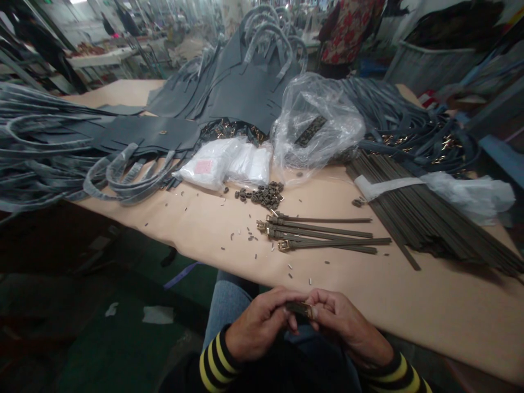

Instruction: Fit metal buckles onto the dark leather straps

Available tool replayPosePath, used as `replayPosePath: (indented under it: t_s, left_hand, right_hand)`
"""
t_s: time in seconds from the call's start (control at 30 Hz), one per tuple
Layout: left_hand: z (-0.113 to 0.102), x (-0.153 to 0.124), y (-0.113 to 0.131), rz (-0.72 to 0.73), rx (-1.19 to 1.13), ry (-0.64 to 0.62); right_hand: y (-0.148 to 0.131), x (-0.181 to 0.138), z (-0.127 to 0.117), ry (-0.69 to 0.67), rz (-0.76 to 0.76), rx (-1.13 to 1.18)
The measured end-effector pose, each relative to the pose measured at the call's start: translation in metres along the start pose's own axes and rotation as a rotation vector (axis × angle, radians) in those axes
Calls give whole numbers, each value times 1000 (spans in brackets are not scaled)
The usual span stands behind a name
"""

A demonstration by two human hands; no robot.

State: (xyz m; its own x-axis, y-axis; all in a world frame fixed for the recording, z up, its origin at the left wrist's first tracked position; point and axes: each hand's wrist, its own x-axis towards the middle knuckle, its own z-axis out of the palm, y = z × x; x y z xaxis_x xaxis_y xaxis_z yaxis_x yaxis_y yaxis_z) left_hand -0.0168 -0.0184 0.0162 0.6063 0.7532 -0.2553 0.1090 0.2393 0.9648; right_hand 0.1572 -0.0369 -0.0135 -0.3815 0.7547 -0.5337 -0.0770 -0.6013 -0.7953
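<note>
Just in front of the table edge, my left hand (266, 322) and my right hand (341, 322) meet over a short dark strap with a gold buckle (301, 309). The left fingers are closed around the strap part, while the right thumb and fingers pinch the buckle end. Most of the strap's length is hidden by the hands. On the table beyond lie several finished-looking olive buckle straps (327, 232), buckles toward the left. A heap of small dark strap loops (264, 195) sits behind them.
Many loose olive straps (426, 213) lie in a bundle at right. White plastic packets (216, 162) and a clear bag (319, 123) stand behind. Grey bag panels (245, 82) and wrapped handles (135, 177) cover the back and left. Small scraps dot the tabletop (409, 295). A person (347, 33) stands behind.
</note>
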Motion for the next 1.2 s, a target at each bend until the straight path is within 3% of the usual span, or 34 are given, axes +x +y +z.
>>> replayPosePath:
  t_s: [0.13,0.47,0.67,0.9,1.2]
  left_hand:
    - [-3,3,-3,-43,-172,-26]
    - [10,9,-15,-199,-703,43]
    - [11,8,-12,-250,-660,92]
    - [16,9,-18,-213,-604,159]
    - [22,14,-15,-117,-447,203]
  right_hand:
    - [4,0,-1,-51,-27,44]
    - [7,2,1,-107,-46,89]
    - [7,3,0,-69,-53,47]
    - [2,3,-3,-114,-54,2]
    - [-3,0,1,-58,-143,-145]
